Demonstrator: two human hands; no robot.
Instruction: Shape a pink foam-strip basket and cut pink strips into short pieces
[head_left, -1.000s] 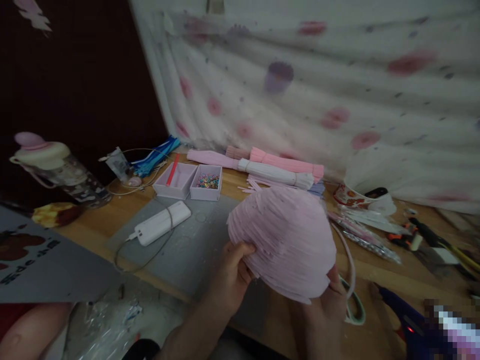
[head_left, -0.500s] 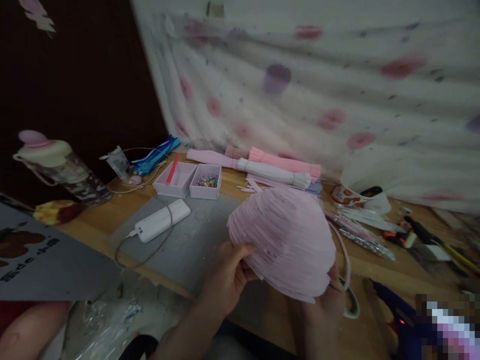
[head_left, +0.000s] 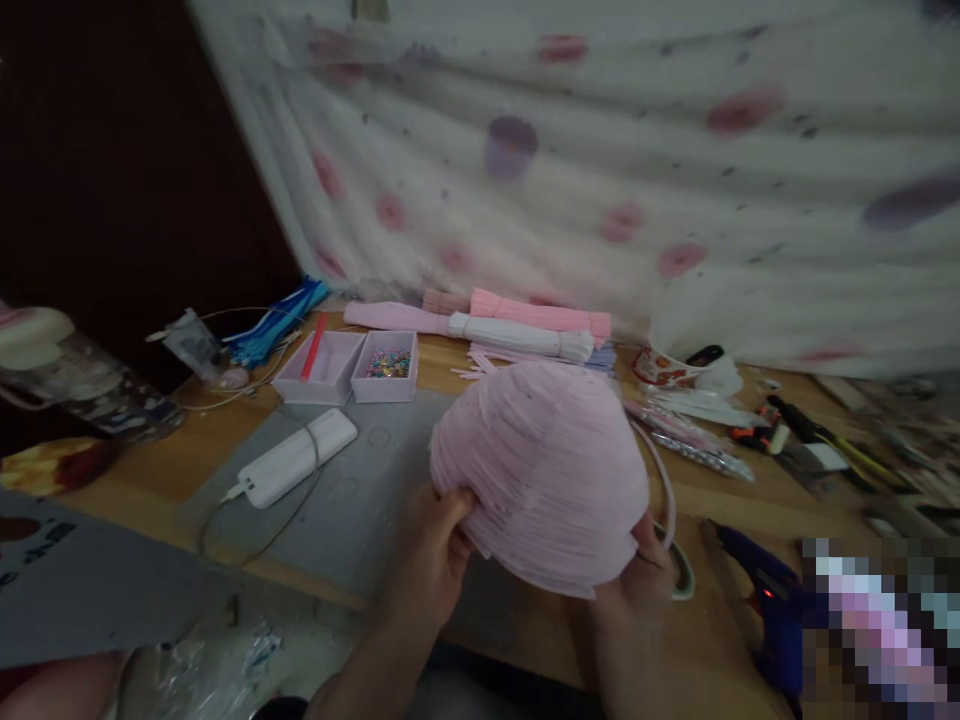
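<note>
A pale pink dome [head_left: 540, 470], covered in overlapping layers of fuzzy-looking strips, is held above the near part of the table. My left hand [head_left: 439, 540] grips its lower left rim, with the thumb on the outside and the fingers curled underneath. At its lower right edge, my right hand [head_left: 645, 570] is closed on the rim, and its fingers are partly hidden behind the dome. A thin pink strip [head_left: 664, 480] curves out by the dome's right side. The inside of the dome is out of sight.
A blue glue gun [head_left: 757, 570] with a red light lies to the right. On the grey mat [head_left: 360, 500] rests a white power bank [head_left: 300, 460] with a cable. Behind are a box of beads [head_left: 386, 365], bundled pipe cleaners [head_left: 517, 335] and a patterned paper bowl [head_left: 664, 368]. A bottle [head_left: 82, 375] stands left.
The camera view has turned slightly right, so the table's things appear further left. Both hands keep hold of the pink dome, which looks tilted a little differently.
</note>
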